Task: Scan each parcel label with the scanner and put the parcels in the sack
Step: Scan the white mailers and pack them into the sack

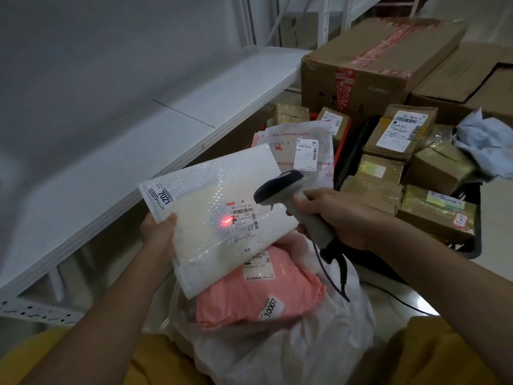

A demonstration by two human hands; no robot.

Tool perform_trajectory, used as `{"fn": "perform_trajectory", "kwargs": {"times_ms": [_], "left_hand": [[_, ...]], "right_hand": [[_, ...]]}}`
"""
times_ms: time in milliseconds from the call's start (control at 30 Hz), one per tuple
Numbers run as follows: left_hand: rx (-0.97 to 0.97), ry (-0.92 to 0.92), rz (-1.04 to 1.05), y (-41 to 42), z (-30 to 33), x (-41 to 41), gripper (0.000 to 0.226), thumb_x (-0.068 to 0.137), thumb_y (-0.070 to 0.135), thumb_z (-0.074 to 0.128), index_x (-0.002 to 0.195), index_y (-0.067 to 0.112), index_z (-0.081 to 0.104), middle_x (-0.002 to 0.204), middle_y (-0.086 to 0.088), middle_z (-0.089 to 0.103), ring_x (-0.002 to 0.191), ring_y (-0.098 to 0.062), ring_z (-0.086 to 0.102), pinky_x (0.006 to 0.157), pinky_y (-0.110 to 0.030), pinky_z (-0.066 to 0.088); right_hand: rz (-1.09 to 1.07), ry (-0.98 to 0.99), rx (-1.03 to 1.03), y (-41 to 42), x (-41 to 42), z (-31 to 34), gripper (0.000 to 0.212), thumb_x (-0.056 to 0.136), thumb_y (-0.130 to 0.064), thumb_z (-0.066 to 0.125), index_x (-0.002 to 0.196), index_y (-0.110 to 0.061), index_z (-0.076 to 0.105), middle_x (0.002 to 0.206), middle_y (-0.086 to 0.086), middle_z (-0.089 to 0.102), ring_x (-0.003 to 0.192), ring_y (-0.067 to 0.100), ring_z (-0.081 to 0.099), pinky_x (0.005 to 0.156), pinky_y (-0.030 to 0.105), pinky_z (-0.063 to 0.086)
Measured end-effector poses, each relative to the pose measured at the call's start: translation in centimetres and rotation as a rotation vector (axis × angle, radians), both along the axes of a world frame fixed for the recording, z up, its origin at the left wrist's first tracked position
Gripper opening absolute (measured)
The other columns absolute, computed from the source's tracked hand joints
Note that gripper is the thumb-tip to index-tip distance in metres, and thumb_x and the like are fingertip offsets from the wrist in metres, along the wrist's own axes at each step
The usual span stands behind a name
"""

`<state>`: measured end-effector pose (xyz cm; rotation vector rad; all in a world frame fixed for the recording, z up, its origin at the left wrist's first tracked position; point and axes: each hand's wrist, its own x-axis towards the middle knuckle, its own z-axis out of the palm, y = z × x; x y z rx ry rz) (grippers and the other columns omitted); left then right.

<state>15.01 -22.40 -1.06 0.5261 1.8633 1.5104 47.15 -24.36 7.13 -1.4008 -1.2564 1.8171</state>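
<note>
Sack (277, 354) nearest, open, pink parcel (258, 295) already inside. Above it, left hand (158, 234) grips mailer (219, 215) by edge; right hand (341, 218) grips scanner (288, 201), red dot beside label (244, 218). Beyond, many boxes (402, 168) probably unscanned; task early.

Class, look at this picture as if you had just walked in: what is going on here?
A person is scanning parcels. The left hand holds a white bubble mailer by its edge, while the right hand grips a handheld scanner aimed at it; a red light spot falls beside the label. Below, a pink parcel already lies in the white sack. More boxes wait behind.
</note>
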Motion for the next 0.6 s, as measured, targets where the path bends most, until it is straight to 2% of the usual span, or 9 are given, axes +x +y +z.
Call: {"fn": "perform_trajectory", "kwargs": {"times_ms": [267,400,600], "left_hand": [[0.008,-0.074,0.030,0.3,-0.2,0.5,0.032,0.094,0.000,0.057,0.125,0.008,0.057,0.110,-0.006,0.063,0.084,-0.018,0.063,0.079,-0.033,0.049],[0.016,-0.101,0.023,0.1,-0.3,0.5,0.031,0.094,0.000,0.057,0.124,0.008,0.057,0.111,-0.007,0.063,0.094,-0.022,0.062,0.081,-0.034,0.050],[0.057,-0.098,0.002,-0.1,-0.1,0.4,0.029,0.094,0.000,0.057,0.121,0.011,0.059,0.113,-0.006,0.065,0.096,-0.021,0.065,0.087,-0.035,0.053]], "right_hand": [[-0.085,0.121,-0.109,-0.4,0.0,1.2,0.026,0.103,-0.022,0.048,0.115,-0.001,0.056,0.098,0.011,0.059,0.068,0.017,0.058,0.058,0.028,0.050],[-0.116,0.149,-0.141,-0.4,0.2,1.6,0.026,0.104,-0.022,0.046,0.112,0.000,0.056,0.083,0.008,0.057,0.061,0.016,0.056,0.052,0.026,0.047],[-0.140,0.175,-0.146,-0.5,0.4,1.9,0.027,0.103,-0.021,0.047,0.119,0.000,0.054,0.088,0.009,0.057,0.063,0.016,0.056,0.057,0.028,0.047]]}}
